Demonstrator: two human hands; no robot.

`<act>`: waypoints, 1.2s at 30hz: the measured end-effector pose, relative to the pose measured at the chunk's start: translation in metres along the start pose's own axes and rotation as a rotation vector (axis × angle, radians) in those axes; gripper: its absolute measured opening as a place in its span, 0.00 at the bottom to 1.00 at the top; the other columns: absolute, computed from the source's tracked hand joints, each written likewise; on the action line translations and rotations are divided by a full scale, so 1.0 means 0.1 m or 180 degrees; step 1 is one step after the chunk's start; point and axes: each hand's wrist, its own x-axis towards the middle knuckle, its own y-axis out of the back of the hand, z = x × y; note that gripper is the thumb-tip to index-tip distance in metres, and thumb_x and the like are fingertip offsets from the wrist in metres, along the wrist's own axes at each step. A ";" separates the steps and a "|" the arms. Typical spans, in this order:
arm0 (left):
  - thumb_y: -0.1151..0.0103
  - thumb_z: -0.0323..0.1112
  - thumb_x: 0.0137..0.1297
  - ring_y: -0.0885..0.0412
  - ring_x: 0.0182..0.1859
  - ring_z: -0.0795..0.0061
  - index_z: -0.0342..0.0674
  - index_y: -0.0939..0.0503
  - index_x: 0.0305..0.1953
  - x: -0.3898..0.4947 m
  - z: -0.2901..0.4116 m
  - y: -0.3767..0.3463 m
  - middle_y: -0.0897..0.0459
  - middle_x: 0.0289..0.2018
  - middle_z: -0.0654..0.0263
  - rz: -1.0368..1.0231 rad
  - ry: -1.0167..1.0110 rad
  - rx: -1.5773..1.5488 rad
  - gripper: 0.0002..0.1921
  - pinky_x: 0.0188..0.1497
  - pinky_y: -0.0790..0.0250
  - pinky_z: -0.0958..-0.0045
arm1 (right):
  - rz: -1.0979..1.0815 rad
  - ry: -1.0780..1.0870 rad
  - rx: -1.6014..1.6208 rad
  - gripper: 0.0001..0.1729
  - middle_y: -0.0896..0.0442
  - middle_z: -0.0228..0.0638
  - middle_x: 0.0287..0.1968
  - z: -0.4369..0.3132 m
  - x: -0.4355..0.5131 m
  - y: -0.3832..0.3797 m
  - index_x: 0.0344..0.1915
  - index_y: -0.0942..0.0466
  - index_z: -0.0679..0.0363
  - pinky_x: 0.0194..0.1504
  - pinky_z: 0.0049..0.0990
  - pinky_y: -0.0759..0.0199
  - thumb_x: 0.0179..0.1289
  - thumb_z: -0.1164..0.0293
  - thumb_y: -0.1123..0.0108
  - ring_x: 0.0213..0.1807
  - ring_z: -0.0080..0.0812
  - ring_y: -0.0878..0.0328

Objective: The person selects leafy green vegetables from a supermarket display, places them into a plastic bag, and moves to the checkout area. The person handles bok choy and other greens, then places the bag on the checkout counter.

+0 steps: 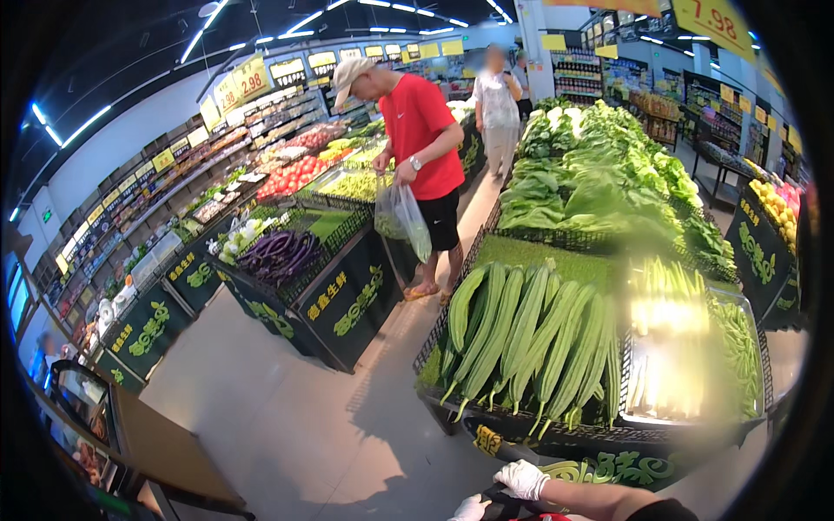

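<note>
Both my hands wear white gloves and sit at the bottom edge of the head view. My right hand [521,479] is closed on a black object [498,504], whose kind I cannot tell. My left hand [470,508], partly cut off by the picture's edge, has its fingers curled at the same object's left side. Something red shows just below my right wrist. Directly beyond my hands stands a black produce stand with long ridged luffa gourds [541,332] in a row. To their right are pale stalk vegetables [668,306], washed out by glare, and green beans [736,352].
Leafy greens [586,176] fill the stand's far part. A person in a red shirt [423,137] holds a clear plastic bag [401,218] in the aisle; others stand farther back. Purple eggplants [280,257] and tomatoes [296,176] lie on the left stand. A brown counter [163,436] stands lower left.
</note>
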 end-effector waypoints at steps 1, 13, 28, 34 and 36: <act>0.47 0.44 0.70 0.18 0.47 0.52 0.33 0.21 0.53 -0.05 0.23 0.11 0.15 0.45 0.49 -0.0111 0.0241 -0.0204 0.21 0.52 0.28 0.58 | 0.0704 -0.0014 0.0074 0.25 0.15 0.41 0.43 -0.16 -0.13 0.09 0.51 0.22 0.52 0.46 0.44 0.25 0.53 0.58 0.33 0.47 0.46 0.17; 0.55 0.42 0.77 0.21 0.45 0.73 0.42 0.20 0.52 0.02 1.25 -1.58 0.16 0.43 0.66 -0.1451 0.0094 -0.3200 0.16 0.56 0.28 0.68 | 0.2297 -0.2542 0.7970 0.28 0.14 0.40 0.51 -0.51 -1.68 -0.16 0.55 0.21 0.60 0.54 0.39 0.24 0.69 0.50 0.44 0.51 0.42 0.17; 0.48 0.34 0.72 0.19 0.55 0.65 0.34 0.22 0.57 -0.60 0.94 -1.48 0.16 0.52 0.60 -0.0436 0.0547 -0.2207 0.17 0.60 0.28 0.64 | 0.1992 -0.2143 0.2313 0.33 0.17 0.57 0.48 -0.48 -4.14 -0.12 0.52 0.23 0.65 0.53 0.42 0.26 0.69 0.44 0.45 0.51 0.55 0.19; 0.43 0.36 0.68 0.18 0.47 0.62 0.37 0.18 0.50 -1.13 1.13 -2.08 0.14 0.45 0.59 -0.0711 0.1680 0.1553 0.13 0.52 0.25 0.64 | 0.1509 -0.3843 0.2172 0.26 0.14 0.47 0.48 0.09 -6.80 -0.12 0.54 0.19 0.59 0.53 0.38 0.24 0.66 0.51 0.43 0.51 0.46 0.16; 0.42 0.36 0.66 0.17 0.44 0.61 0.38 0.17 0.47 -1.07 1.44 -2.56 0.14 0.43 0.58 -0.1219 0.1545 0.2318 0.12 0.50 0.25 0.64 | 0.2254 -0.4072 0.2335 0.23 0.14 0.47 0.48 0.33 -7.50 -0.31 0.52 0.19 0.59 0.54 0.36 0.25 0.68 0.54 0.42 0.52 0.45 0.17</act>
